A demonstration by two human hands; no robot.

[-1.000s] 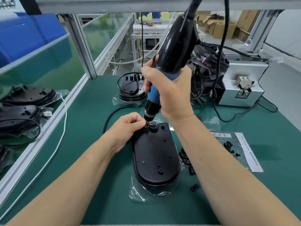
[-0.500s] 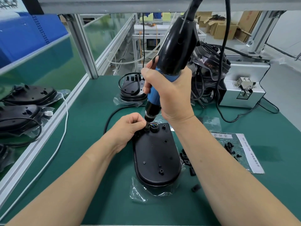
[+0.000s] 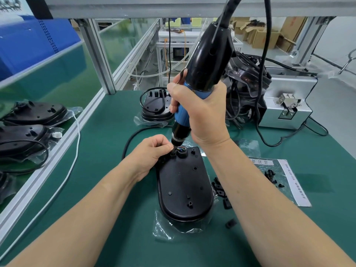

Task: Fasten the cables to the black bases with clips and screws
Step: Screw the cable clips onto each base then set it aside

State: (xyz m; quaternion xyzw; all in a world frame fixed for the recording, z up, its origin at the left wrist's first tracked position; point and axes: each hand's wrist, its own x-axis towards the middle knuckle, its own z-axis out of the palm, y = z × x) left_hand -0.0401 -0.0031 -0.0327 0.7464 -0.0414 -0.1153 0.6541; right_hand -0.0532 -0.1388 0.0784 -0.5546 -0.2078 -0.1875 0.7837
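Cable [image 3: 126, 146] (clip unclear) beneath left grip [image 3: 152, 151]

head view, looking down, close over bench [image 3: 115, 189]

Your right hand [image 3: 202, 114] is raised, fingers wrapped round the screwdriver [image 3: 204, 64], wrist bent. Your left hand [image 3: 152, 151] sits lower, fingers curled, seemingly pinching the clip [image 3: 172, 154]; both forearms reach forward.

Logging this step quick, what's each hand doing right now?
Left hand: closed, pinching the clip on the black base.
Right hand: closed around the electric screwdriver, bit down at the clip.
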